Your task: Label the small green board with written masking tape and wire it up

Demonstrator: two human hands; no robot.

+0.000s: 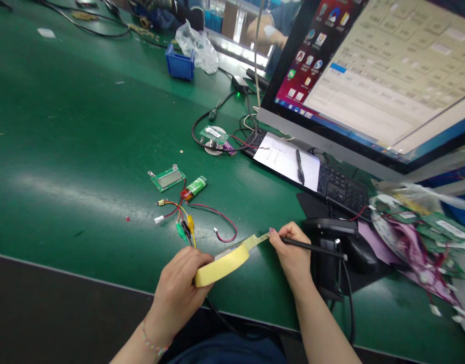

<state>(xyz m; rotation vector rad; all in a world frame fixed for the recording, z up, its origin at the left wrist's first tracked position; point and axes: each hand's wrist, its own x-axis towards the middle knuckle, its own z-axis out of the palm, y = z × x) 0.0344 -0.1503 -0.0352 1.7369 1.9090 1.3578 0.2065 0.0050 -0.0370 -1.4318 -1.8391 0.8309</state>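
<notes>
My left hand [179, 293] is wrapped round a roll of yellow masking tape [222, 264] near the table's front edge. My right hand [291, 250] pinches the free end of the tape [260, 239], pulled a short way off the roll, and also holds a thin black tool [312, 247] that points to the right. Just beyond the hands lie a small green circuit board with a display [167, 179], a green-wrapped part [194, 187] and a bundle of coloured wires with clips [183, 217].
A monitor [372, 76] stands at the right over a keyboard [338, 189] bearing a paper [287, 159] and pen [299, 168]. A black mouse [359, 253] and heaped circuit boards [414, 232] lie right. Another board [214, 135], a blue bin [179, 64] and plastic bag [198, 48] sit farther back.
</notes>
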